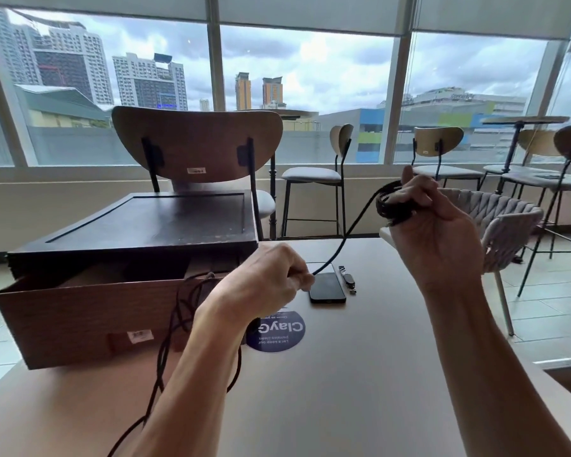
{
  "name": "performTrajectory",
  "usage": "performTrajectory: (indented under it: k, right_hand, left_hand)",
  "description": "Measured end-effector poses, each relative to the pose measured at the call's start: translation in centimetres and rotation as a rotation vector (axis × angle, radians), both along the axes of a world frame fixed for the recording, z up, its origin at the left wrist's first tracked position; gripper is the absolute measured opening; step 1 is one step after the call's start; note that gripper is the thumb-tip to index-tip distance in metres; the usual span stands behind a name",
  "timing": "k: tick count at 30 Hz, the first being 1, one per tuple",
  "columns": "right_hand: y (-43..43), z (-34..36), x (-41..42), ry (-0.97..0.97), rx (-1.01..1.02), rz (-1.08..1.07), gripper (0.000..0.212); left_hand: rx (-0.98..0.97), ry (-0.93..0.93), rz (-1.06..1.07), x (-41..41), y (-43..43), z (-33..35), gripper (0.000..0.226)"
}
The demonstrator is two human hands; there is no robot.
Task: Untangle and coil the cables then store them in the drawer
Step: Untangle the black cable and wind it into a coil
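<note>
- The right hand (442,232) curls its fingers round a black cable coil (393,207), several turns already wound.
- From those fingers a free strand (346,239) drops to the left hand (264,278), pinched at its fingertips.
- Judged partway: loose cable loops (168,341) hang over the open drawer (80,311) front, under the left wrist. Nothing looks stored yet.
- Count: one coil, one drawer. I cannot tell whether the loose loops are a second cable.

Black cable (386,207) half coiled; second cable (177,301) draped over open wooden drawer (63,318).
</note>
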State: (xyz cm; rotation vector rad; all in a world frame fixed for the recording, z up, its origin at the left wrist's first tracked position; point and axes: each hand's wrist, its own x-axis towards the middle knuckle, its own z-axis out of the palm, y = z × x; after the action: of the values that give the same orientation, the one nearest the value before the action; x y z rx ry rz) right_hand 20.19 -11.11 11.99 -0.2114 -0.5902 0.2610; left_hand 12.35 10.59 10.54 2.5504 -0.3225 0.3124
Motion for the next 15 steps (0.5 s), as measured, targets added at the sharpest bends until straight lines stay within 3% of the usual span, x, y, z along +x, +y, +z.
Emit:
performTrajectory:
  k: [3, 8, 10, 13, 15]
  right_hand:
    - [0.7, -0.6, 0.5, 0.128, 0.005, -0.167, 0.022]
    - [2.4, -0.9, 0.2, 0.158, -0.316, -0.609, 0.024]
    - [3.1, -0.9, 0.0, 0.092, -0.453, -0.718, 0.021]
    - [3.8, -1.4, 0.1, -0.123, -0.894, -1.097, 0.021]
    - [4.2, -2.0, 0.0, -0.266, -1.072, -1.234, 0.019]
  left_hand:
    - [0.087, 0.020, -0.020, -0.5, -0.2, 0.7, 0.032]
    - [0.086, -0.048, -0.145, -1.7, -1.1, 2.2, 0.025]
    - [0.091, -0.048, -0.181, -2.2, -1.2, 2.4, 0.022]
    - [0.057, -0.062, -0.209, -2.8, -1.5, 2.8, 0.019]
    - [-0.021, -0.104, -0.192, -3.1, -1.8, 3.1, 0.016]
